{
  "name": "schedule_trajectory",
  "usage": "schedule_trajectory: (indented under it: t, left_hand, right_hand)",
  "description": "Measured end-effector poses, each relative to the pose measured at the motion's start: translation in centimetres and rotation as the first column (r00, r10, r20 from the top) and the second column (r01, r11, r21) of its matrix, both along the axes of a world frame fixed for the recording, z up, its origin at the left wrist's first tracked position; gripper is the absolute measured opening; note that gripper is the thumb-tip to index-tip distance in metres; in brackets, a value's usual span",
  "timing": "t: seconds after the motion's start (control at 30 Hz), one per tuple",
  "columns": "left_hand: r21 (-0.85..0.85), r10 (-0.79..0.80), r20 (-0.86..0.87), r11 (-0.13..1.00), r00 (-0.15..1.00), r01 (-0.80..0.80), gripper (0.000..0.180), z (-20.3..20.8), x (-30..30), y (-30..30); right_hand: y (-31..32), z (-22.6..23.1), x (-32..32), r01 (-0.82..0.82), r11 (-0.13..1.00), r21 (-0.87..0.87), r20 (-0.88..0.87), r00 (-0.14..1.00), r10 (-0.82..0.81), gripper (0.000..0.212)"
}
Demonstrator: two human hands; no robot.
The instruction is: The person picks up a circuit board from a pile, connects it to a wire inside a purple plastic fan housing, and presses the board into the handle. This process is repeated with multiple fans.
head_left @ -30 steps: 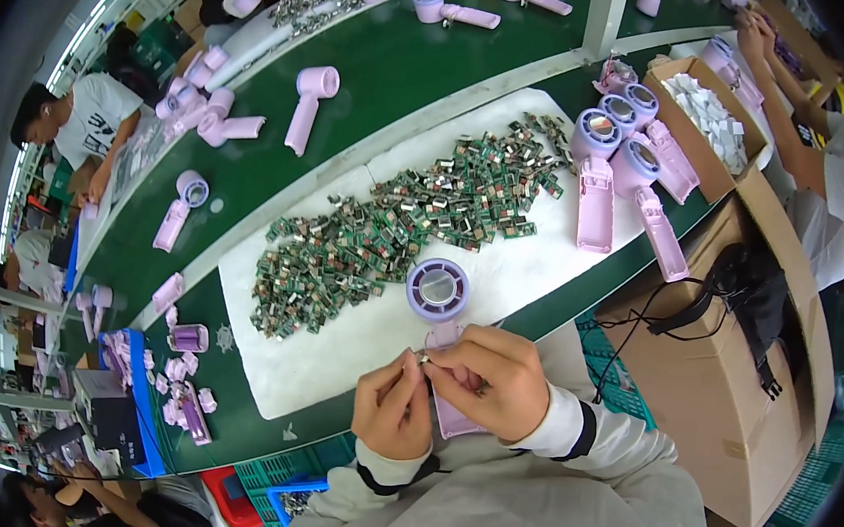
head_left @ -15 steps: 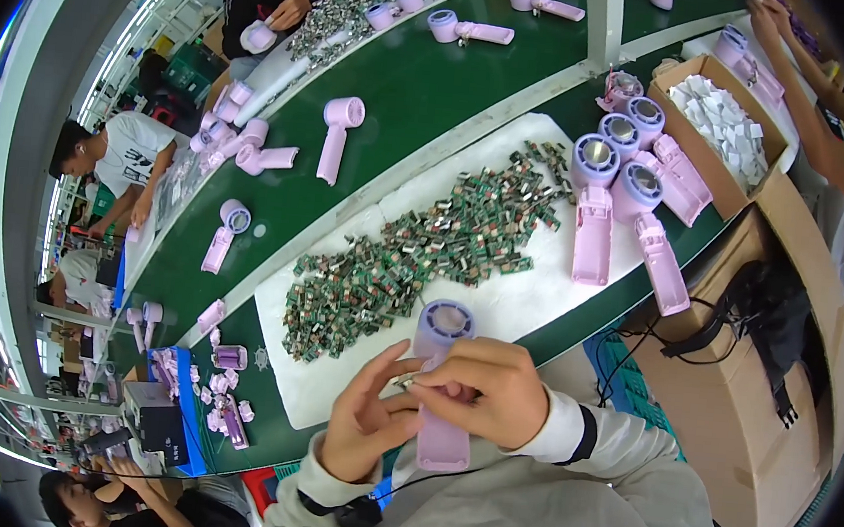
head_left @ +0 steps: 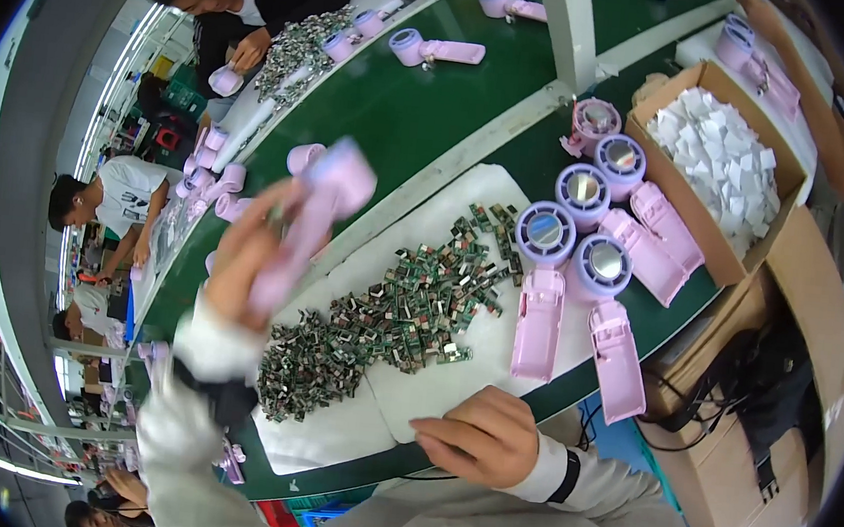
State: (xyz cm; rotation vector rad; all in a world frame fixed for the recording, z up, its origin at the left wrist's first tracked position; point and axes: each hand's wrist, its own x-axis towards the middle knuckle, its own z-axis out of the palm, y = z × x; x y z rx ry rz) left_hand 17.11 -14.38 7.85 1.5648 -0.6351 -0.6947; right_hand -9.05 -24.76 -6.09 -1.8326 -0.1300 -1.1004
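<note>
My left hand (head_left: 251, 249) is raised over the left end of the white sheet, closed around the handle of a pink handheld fan housing (head_left: 308, 215). Hand and housing are smeared by motion; the round head points up and away to the right. My right hand (head_left: 482, 437) hovers at the sheet's near edge. Its fingers are loosely bent and slightly apart, and nothing shows in them. Between and beyond the hands lies a heap of small green circuit boards (head_left: 388, 311) on the white sheet (head_left: 410, 403).
Pink fan housings (head_left: 539, 324) with purple rings stand right of the boards. Beside them sits a cardboard box (head_left: 645, 122) of white pieces. A green conveyor (head_left: 437, 94) carries more housings past a metal post (head_left: 567, 35). Co-workers sit across and at the right.
My left hand has carried the fan housing from in front of me up and to the left. The right hand has come off it and stays near the sheet's edge. The view has shifted.
</note>
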Motion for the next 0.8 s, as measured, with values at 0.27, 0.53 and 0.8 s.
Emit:
schedule_trajectory:
  t: [0.27,0.53,0.8]
  left_hand:
    - [0.097,0.134,0.333,0.98,0.933,-0.176,0.048,-14.4,24.7,-15.7]
    - [0.341,-0.329,0.936,0.751,0.128,-0.565,0.065,-11.3,21.6,-7.0]
    - [0.581,-0.343,0.812,0.55,0.472,-0.6,0.048,-11.8,20.7,-1.6]
  right_hand:
    - [0.8,-0.8,0.5,0.032,0.985,-0.168,-0.165,0.984,-0.06,0.018]
    - [0.8,-1.3,0.6,0.108,0.987,-0.12,-0.176,0.976,-0.128,0.013]
    - [1.5,-1.2,0.3,0.106,0.986,-0.131,-0.184,0.974,-0.129,0.012]
